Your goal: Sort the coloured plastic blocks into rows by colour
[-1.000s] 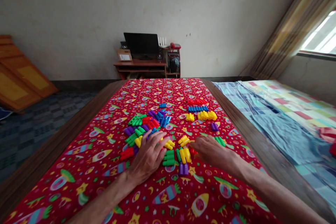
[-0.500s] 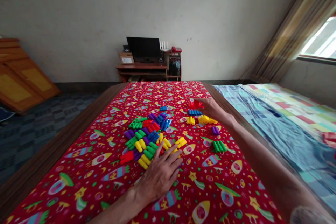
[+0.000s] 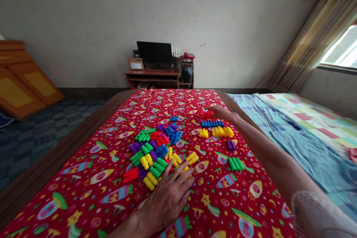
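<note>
My left hand (image 3: 173, 195) lies palm down with its fingers spread on the near right edge of a mixed pile of plastic building blocks. Under its fingertips a yellow block (image 3: 186, 169) shows in part, and another yellow block (image 3: 192, 158) lies just beyond. Farther off on the right, my right hand (image 3: 223, 112) has its fingers bent around red building blocks (image 3: 205, 115); the fingertips are blurred. Nearer than that hand are a row of blue blocks (image 3: 212, 123), yellow blocks (image 3: 222, 131), a purple block (image 3: 231, 145) and green blocks (image 3: 236, 163).
A red patterned cloth (image 3: 212, 208) covers the table, whose brown edge (image 3: 83, 134) shows on the left. One blue block (image 3: 173, 118) lies apart behind the pile. Beyond the table stands a desk with a monitor (image 3: 154, 55). A bed (image 3: 295, 134) adjoins on the right.
My right hand has shifted slightly at the red blocks, uncovering more of the blue and yellow rows. The view has moved a little; my left hand stays on the pile's edge.
</note>
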`<control>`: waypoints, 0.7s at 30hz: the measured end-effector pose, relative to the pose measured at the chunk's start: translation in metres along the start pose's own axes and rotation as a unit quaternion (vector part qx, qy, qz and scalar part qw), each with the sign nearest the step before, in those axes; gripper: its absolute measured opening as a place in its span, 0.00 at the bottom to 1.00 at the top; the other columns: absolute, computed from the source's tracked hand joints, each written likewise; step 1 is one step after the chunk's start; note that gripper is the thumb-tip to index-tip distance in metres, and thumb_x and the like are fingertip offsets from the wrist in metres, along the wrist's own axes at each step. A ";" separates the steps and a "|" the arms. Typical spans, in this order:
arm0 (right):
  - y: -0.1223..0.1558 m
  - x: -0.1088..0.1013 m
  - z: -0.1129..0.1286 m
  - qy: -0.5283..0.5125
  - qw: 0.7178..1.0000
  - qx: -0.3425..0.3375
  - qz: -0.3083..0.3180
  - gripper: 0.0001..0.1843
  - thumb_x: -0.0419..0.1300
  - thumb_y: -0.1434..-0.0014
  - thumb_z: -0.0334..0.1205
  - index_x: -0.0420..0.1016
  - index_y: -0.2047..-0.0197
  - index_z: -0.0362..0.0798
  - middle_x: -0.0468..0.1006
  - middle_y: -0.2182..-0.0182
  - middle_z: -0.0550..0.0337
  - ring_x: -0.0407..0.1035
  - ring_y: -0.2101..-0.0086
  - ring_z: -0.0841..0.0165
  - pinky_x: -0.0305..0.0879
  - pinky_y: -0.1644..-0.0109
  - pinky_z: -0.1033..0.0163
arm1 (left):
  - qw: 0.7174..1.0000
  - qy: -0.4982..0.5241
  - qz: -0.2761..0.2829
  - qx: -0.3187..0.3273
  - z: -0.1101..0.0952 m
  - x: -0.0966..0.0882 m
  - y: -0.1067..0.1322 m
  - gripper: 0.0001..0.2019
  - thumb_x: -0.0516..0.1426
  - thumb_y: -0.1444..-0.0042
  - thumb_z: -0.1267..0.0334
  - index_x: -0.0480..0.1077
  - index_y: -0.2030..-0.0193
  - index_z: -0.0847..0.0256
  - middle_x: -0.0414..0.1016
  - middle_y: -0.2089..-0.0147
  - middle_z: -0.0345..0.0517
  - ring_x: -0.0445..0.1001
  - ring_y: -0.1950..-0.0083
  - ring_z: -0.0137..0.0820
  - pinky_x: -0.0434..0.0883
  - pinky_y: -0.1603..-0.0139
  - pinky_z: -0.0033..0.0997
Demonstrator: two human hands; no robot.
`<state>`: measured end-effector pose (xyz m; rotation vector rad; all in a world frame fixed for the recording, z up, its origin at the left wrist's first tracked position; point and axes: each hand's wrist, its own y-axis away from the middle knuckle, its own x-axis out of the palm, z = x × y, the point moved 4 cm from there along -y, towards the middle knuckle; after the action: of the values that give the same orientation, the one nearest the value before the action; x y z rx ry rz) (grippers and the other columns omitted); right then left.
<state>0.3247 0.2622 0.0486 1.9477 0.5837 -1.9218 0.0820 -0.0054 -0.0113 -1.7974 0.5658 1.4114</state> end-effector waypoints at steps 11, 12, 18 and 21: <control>0.024 -0.018 0.030 0.030 0.999 0.005 -0.039 0.16 0.52 0.37 0.31 0.78 0.50 0.44 0.82 0.60 0.50 0.74 0.62 0.65 0.64 0.61 0.66 | 0.999 0.030 -0.031 0.004 -0.001 0.000 -0.001 0.18 0.51 0.36 0.71 0.68 0.42 0.58 0.68 0.35 0.44 0.57 0.30 0.40 0.63 0.32 0.48; 0.024 -0.017 0.031 0.050 0.998 0.024 -0.033 0.16 0.51 0.37 0.29 0.79 0.53 0.43 0.82 0.62 0.49 0.74 0.63 0.65 0.64 0.62 0.66 | 0.999 0.031 -0.033 0.005 -0.001 0.000 -0.001 0.18 0.51 0.36 0.71 0.68 0.42 0.58 0.68 0.35 0.45 0.57 0.30 0.40 0.64 0.32 0.48; 0.012 -0.006 0.026 0.095 0.995 0.035 -0.018 0.16 0.50 0.41 0.25 0.80 0.69 0.38 0.79 0.71 0.45 0.70 0.71 0.65 0.60 0.67 0.62 | 0.999 0.038 -0.028 0.002 -0.001 -0.001 0.000 0.17 0.52 0.37 0.70 0.69 0.43 0.58 0.69 0.36 0.44 0.57 0.30 0.40 0.65 0.32 0.48; 0.007 0.000 0.024 0.103 0.995 0.011 -0.013 0.17 0.49 0.42 0.22 0.79 0.71 0.37 0.78 0.72 0.46 0.68 0.70 0.67 0.60 0.64 0.61 | 0.999 0.041 -0.027 0.002 -0.002 -0.002 0.000 0.17 0.51 0.36 0.70 0.68 0.42 0.58 0.68 0.36 0.44 0.57 0.30 0.41 0.65 0.32 0.48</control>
<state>0.3078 0.2443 0.0476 2.1800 0.6484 -1.7613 0.0822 -0.0073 -0.0090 -1.8606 0.5579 1.3036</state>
